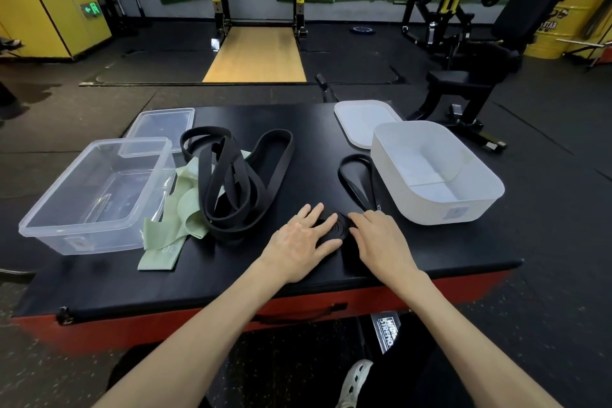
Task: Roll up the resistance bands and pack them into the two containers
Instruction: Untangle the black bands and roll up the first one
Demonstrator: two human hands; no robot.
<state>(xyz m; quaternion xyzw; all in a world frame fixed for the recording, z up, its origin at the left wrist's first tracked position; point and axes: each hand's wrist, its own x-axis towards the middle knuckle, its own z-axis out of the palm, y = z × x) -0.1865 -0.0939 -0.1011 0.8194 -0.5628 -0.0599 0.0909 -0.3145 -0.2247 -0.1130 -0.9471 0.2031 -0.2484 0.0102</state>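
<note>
Left hand (pixel 299 239), right hand (pixel 381 239) on coiled black band (pixel 336 225) (tail (pixel 372 186) loose)

The hall is rather dim, lit softly from above. The black table top (pixel 463 252) shows a weak sheen, and the white container (pixel 414 202) looks brightest. Straight lines bend near the edges; the far background is slightly soft.

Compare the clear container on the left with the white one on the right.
The clear container is see-through; the white container is opaque. The white container has a divider inside; the clear container shows none. The clear container stands at the left of the table, the white container at the right. Both are open, the clear lid and white lid lying behind them; no band shows inside either.
</note>
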